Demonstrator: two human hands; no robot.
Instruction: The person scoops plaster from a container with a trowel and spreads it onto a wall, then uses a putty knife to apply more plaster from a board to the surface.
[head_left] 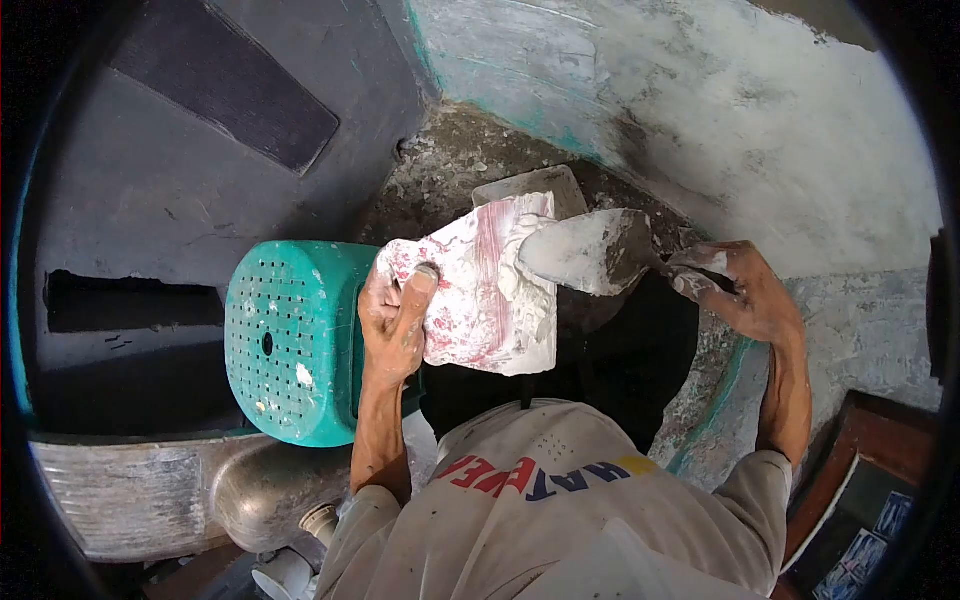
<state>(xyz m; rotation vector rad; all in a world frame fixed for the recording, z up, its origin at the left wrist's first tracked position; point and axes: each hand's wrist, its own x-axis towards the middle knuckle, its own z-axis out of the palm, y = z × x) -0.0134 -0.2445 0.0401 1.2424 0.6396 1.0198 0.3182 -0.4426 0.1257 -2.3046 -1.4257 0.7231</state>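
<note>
My left hand grips a flat plaster board by its left edge, the thumb lying on top near a hole. White and pink smears cover the board. Along its right side sits a ridge of wet white plaster. My right hand is closed around the handle of a trowel. The blade, coated in white, points left and its tip meets the plaster on the board. Most of the trowel's handle is hidden by my fingers.
A green plastic stool stands left of the board. Behind the board lies a pale tray-like container. A patchy plastered wall rises at right, with a brown wooden frame lower down. A metal vessel is at lower left.
</note>
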